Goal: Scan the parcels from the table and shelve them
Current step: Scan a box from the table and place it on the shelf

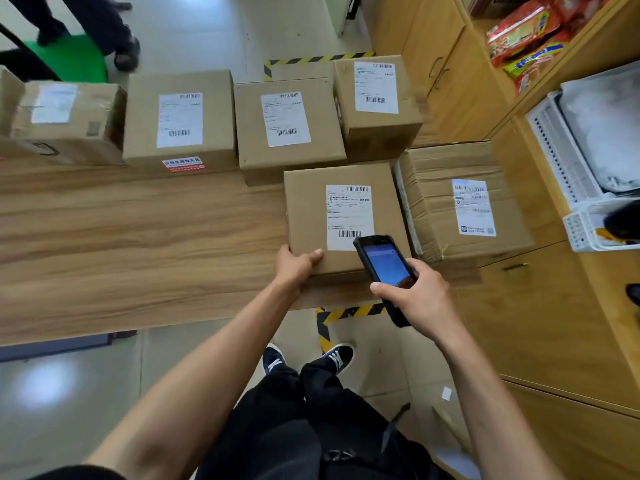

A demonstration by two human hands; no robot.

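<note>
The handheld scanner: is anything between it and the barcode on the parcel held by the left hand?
Nothing visible. The handheld scanner in the right hand sits just beside the lower barcode of the parcel that the left hand steadies.

Matt brown cardboard parcel lying on smooth wood-grain table; glossy black plastic scanner at 5 o'clock
</note>
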